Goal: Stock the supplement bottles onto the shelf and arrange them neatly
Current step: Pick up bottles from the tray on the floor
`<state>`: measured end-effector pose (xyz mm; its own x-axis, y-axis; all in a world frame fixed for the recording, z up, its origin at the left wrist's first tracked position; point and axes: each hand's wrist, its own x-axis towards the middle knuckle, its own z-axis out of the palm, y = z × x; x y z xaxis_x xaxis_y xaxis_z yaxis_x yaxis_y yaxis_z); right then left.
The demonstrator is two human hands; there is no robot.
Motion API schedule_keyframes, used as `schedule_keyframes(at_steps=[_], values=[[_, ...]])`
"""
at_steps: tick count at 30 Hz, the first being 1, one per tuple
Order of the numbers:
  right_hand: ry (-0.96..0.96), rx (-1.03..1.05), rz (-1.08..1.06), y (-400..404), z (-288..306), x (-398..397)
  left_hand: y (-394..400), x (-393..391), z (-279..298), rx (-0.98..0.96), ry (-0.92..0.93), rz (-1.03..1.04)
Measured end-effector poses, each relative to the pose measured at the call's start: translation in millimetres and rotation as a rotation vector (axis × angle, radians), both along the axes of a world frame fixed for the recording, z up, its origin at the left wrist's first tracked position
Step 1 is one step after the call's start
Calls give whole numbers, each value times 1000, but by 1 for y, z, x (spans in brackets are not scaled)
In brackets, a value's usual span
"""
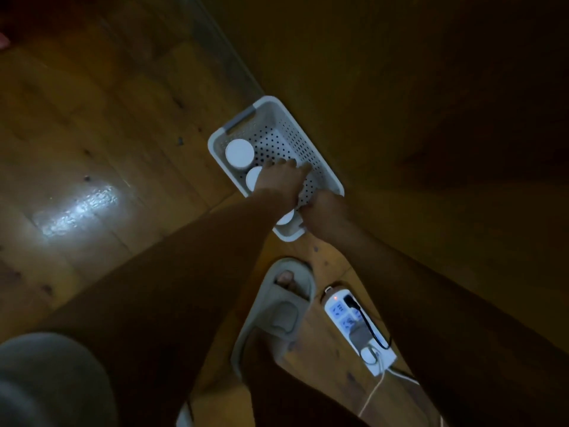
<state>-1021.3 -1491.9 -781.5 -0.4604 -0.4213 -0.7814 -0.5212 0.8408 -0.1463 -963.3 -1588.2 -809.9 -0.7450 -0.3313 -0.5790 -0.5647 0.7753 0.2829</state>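
Observation:
A white perforated basket (311, 149) stands on the wooden floor against a dark wall. Inside it are supplement bottles seen from above as white round caps: one at the far left (239, 153), one beside my wrist (253, 177), and one at the near end (285, 217), half hidden. My left hand (284, 180) reaches down into the middle of the basket with its fingers spread and pointing down; what lies under them is hidden. My right hand (326, 211) has its fingers curled at the basket's near right rim.
The room is dim. A white power strip (354, 322) with plugs and cables lies on the floor near my slippered foot (283, 300). A bright reflection lies on the floorboards to the left. No shelf is in view.

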Motion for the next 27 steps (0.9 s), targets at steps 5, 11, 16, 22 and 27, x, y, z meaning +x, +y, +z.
schedule_keyframes(at_steps=[5, 11, 16, 22, 27], values=[[-83, -69, -43, 1, 96, 27, -16, 49, 107, 28, 16, 135], [-165, -137, 81, -8, 302, 92, -18, 166, 317, 155, -165, 377], [-160, -197, 242, -30, 482, 162, -21, 258, 500, 128, -129, 561], [-180, -388, 454, -49, 626, 225, -15, 331, 658, 79, 28, 724], [-206, -489, 811, -58, 696, 275, 26, 390, 745, -101, 149, 1021]])
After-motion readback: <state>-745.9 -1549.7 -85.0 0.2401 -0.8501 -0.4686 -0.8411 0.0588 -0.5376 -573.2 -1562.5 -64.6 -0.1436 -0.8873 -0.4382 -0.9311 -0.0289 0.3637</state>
